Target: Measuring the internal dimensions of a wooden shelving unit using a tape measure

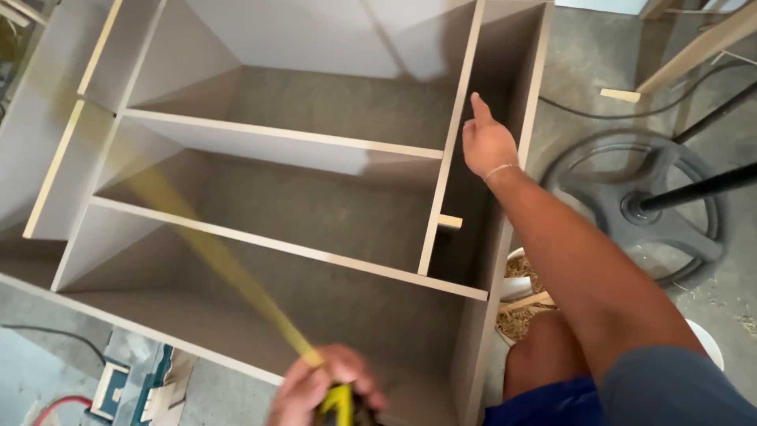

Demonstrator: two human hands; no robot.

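Note:
My left hand [319,386] grips a yellow and black tape measure [339,404] at the bottom of the view. Its yellow blade [205,244], blurred by motion, stretches up and left across the open grey cabinet carcass [300,248]. The blade's far end fades near the upper left panel. My right hand [485,142] is empty, fingers together and pointing up, over the narrow right compartment beside the vertical divider [449,150]. It hovers close to the right side panel [532,87]; contact cannot be told.
The cabinet lies on a concrete floor, with horizontal shelves and a small wood block [449,222] in the narrow compartment. A black round stand base [635,205] with a pole sits right. A white bucket [520,296] of shavings, a black cable [623,110], and tools [134,383] are nearby.

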